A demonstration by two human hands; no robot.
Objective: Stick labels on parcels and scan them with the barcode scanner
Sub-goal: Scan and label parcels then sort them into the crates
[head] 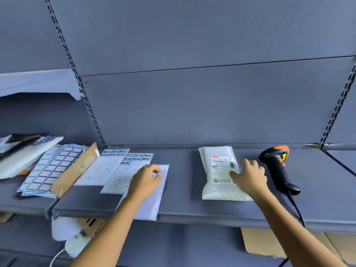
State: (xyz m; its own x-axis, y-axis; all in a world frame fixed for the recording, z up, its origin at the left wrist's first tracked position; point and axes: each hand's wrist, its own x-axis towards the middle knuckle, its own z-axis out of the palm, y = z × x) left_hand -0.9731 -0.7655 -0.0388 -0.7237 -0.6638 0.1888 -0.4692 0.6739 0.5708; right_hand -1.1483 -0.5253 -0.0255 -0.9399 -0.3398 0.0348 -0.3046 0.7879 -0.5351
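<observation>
White barcoded parcel (217,189) under splayed right grip (250,176); left grip (146,180) tight on label sheet (153,205).

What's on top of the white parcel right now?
A shipping label with a barcode is on the parcel, and the right hand rests on its right edge. Whatever lies under that hand is hidden.

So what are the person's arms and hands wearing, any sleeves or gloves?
The left hand and right hand wear no gloves, and no watch, bracelet or ring shows. The arms behind them are bare to the frame edge, with no sleeves in view.
</observation>
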